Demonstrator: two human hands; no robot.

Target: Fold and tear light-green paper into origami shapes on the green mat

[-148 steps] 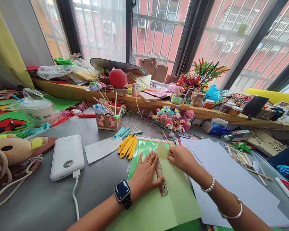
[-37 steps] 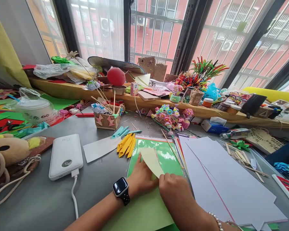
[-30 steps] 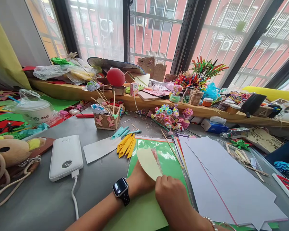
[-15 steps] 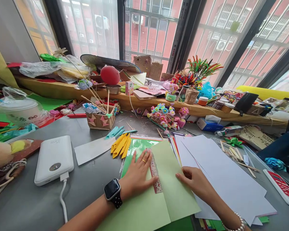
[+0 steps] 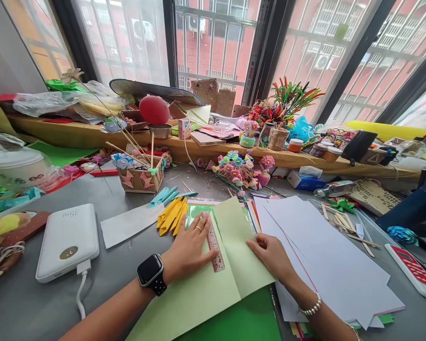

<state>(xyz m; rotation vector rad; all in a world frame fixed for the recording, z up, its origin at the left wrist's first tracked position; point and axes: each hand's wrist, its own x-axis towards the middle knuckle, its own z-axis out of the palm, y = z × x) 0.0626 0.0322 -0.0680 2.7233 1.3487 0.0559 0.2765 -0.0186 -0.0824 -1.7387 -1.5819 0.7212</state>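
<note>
A sheet of pale green paper [image 5: 199, 298] lies aslant on a darker green sheet [image 5: 234, 319]. Spread flat on it, my left hand [image 5: 190, 244] presses down a clear ruler with a red pattern [image 5: 216, 253], fingertips at the ruler's top end and thumb across its lower part. My right hand [image 5: 270, 255] pinches the right edge of the pale green paper, whose right part is raised. Near the ruler's top, a narrow darker green gap separates the paper's two parts; farther down they meet along a line.
White sheets [image 5: 326, 255] lie at the right, beside a calculator [image 5: 417, 272]. Yellow folded paper strips [image 5: 172, 215] and a white power bank [image 5: 69, 241] with its cable are on the left. Behind stand a box of sticks [image 5: 140, 177] and crafted flowers [image 5: 237, 168].
My right hand has moved a little left with the paper's right part, and a gap now shows beside the ruler's top. More darker green shows below. The view has shifted slightly.
</note>
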